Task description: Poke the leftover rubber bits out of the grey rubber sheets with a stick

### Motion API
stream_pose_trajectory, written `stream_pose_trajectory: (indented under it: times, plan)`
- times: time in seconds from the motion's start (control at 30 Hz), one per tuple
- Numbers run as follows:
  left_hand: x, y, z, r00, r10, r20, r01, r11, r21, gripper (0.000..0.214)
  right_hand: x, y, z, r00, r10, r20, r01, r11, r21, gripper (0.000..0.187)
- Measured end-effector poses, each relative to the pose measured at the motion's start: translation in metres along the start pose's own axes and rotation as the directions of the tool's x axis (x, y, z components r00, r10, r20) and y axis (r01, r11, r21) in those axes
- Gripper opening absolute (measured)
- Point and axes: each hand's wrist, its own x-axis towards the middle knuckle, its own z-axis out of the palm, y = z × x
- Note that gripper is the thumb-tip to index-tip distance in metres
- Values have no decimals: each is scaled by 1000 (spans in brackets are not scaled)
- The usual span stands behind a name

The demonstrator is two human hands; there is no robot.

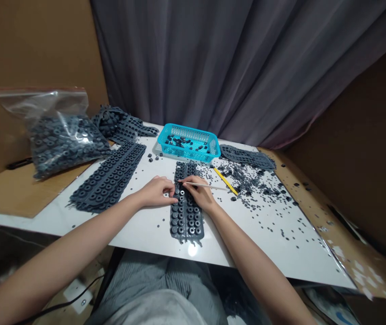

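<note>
Grey rubber strip [186, 221] under right grip [197, 193]; left grip [155, 191] alongside

Near the middle of the desk's [139, 239] front edge lies a rubber keypad strip [186, 221], with a second strip [107, 178] to its left. A plastic basket [188, 153] stands at the back edge, a bagged stack of strips [57, 135] rests on cardboard [20, 194] beyond the left edge, and loose rubber pieces [247, 185] scatter across the right side.
</note>
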Motion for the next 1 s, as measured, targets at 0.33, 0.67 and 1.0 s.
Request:
stream_pose_trajectory:
  times: [0.33, 0.67, 1.0]
  plan:
    - [0, 1, -3, 1000, -13, -8, 13, 1000, -15, 25, 0, 8, -22, 925, 184, -332, -186, 982, 26, 22]
    - [0, -1, -4, 997, -55, -52, 52, 998, -43, 8, -9, -14, -14, 990, -110, 90, 109, 994, 12, 16]
    - [0, -4, -1, 997, -49, -59, 45, 997, -64, 9, -11, -18, -15, 976, -126, 178, 114, 991, 76, 16]
